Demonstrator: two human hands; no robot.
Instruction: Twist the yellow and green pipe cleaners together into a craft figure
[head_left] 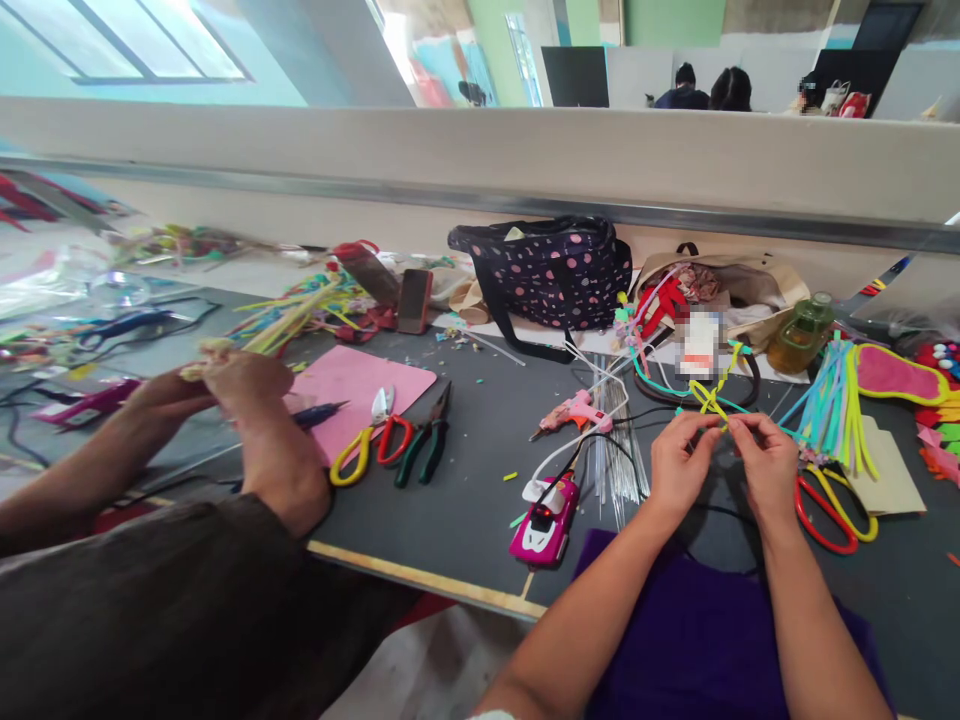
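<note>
Between the fingertips of both hands is a yellow pipe cleaner (pixel 707 396), bent into crossing loops that stand above the fingers. My left hand (pixel 684 462) pinches it from the left, and my right hand (pixel 766 462) pinches it from the right, the fingertips almost meeting. A bundle of blue, green and yellow pipe cleaners (pixel 832 405) lies to the right of my right hand. Scissors with red and yellow handles (pixel 829 510) rest just below that bundle. Left of my left hand lie thin metal wires (pixel 611 465) and a pink glue gun (pixel 577 412).
A pink power strip (pixel 545 525) with plugged-in cords sits near the table edge. Green-handled pliers (pixel 426 440) and more scissors (pixel 373 440) lie by a pink sheet (pixel 360 385). A co-worker's hands (pixel 240 380) work at left. A patterned bag (pixel 551 275) and glass bottle (pixel 802 335) stand behind.
</note>
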